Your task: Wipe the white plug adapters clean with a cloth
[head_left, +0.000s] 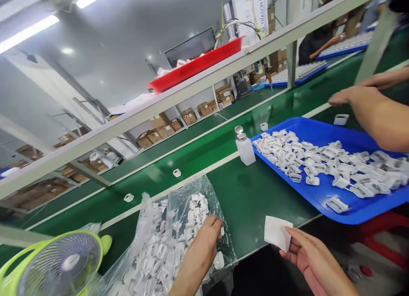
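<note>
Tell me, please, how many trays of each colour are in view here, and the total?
Red tray: 1, on the upper shelf.
Blue tray: 3, one near with white parts, two more far along the line.
Total: 4 trays.

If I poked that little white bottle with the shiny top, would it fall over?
Probably, yes. The bottle stands tall and narrow on the smooth green belt, so a poke near its metal cap would likely tip it. It looks like thin plastic, so probably light and easy to slide. If it tipped, it might roll toward the blue tray beside it.
</note>
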A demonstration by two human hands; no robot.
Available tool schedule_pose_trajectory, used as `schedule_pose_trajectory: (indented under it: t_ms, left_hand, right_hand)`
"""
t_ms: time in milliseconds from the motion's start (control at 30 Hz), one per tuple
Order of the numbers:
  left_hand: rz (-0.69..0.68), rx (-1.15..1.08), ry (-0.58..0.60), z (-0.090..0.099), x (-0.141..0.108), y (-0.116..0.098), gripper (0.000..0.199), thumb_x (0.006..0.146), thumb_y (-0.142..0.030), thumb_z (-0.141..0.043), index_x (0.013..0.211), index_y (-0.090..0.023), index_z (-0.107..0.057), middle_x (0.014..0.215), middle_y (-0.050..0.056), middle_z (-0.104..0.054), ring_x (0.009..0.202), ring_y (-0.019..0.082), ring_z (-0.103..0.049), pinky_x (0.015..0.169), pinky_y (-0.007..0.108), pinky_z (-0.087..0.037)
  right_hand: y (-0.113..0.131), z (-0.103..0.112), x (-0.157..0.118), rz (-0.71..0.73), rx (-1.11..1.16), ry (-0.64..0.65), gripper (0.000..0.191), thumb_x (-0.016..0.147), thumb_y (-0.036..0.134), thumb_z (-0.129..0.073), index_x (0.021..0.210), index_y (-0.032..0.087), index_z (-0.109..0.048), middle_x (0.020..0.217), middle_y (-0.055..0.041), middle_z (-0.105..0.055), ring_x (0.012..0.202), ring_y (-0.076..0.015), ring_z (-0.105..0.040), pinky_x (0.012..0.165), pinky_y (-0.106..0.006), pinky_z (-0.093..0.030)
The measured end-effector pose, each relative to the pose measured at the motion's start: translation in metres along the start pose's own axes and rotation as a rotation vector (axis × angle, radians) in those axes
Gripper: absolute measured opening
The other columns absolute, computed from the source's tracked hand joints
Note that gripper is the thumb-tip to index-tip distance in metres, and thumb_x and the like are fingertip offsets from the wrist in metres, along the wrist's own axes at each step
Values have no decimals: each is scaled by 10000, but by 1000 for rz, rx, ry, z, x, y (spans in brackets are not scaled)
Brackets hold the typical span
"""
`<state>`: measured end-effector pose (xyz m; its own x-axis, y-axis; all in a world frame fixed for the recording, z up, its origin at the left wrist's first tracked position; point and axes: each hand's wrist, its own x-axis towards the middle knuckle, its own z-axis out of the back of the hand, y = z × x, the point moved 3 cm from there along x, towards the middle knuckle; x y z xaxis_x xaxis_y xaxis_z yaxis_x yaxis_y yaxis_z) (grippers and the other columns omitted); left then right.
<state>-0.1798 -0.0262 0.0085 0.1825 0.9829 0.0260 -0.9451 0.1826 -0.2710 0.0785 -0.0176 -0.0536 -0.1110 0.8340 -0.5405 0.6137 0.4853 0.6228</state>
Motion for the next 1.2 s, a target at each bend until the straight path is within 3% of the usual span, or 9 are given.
schedule_pose_trajectory:
  t_ms: [100,233,333,500,667,733,867,1000,1200]
  left_hand:
    - [50,-166,-109,-21,21,-18,523,876,-7,-387,1309,-240,-567,1237,103,-644,1075,195,-675,858,305,-612]
    - [171,-560,-358,-66,49,-50,422,954,-163,-436,1339,-232,-596,1235,120,-604,1092,222,-655,928,380,-600]
    - [166,-618,-322,-88,56,-63,384,941,-187,-455,1268,-233,-651,1187,120,-620,1078,250,-653,953,439,-579]
    - [141,-495,-231,-86,47,-47,361,921,-249,-519,1256,-283,-648,1219,112,-665,1127,309,-626,937,508,-557]
    - [180,-492,-190,-84,44,-38,601,876,-298,-616,1463,-291,-482,1294,108,-659,924,265,-642,797,445,-583]
    - [141,-475,-219,-86,46,-39,444,902,-293,-583,1344,-247,-593,1190,117,-695,856,252,-640,783,438,-582]
    - [18,-442,-289,-88,48,-43,313,939,-141,-482,1165,-195,-692,1029,101,-728,918,241,-666,771,375,-578]
    - [-61,-452,-359,-89,48,-43,299,920,-62,-500,1121,-176,-691,882,54,-709,820,201,-662,697,295,-570]
    - [-150,-410,-523,-92,49,-47,305,885,24,-516,1091,-136,-675,848,41,-709,777,178,-642,671,242,-561]
  right_hand:
    - [-2,11,-2,43,39,-129,523,524,486,-925,918,166,-796,1023,-130,-778,938,-312,-712,608,-337,-642]
    - [-7,23,-9,54,87,-287,493,481,454,-938,866,178,-800,938,-101,-772,840,-281,-707,539,-314,-632]
    - [-5,34,-13,52,67,-356,468,509,446,-935,872,182,-803,1001,-110,-780,896,-301,-727,602,-324,-655]
    - [2,46,-8,101,-12,-343,582,616,547,-903,1070,199,-799,1149,-86,-771,1016,-280,-730,888,-304,-622]
    - [-6,28,7,443,-451,-315,405,874,519,-705,1141,231,-802,1189,-103,-758,1020,-298,-712,888,-338,-596]
    - [-12,13,11,710,-742,-224,322,944,361,-642,1226,275,-769,1284,-91,-723,1110,-303,-668,947,-365,-568]
    - [-30,-13,14,1087,-1276,127,580,998,85,-478,1542,284,-461,1465,-77,-614,1120,-256,-598,950,-426,-552]
    - [-17,-26,23,994,-1427,256,566,1033,81,-426,1579,214,-363,1464,-110,-595,1072,-215,-548,949,-395,-545]
    - [16,-47,42,824,-1401,464,361,1063,160,-404,1369,189,-594,1277,-79,-673,982,-203,-509,882,-369,-535]
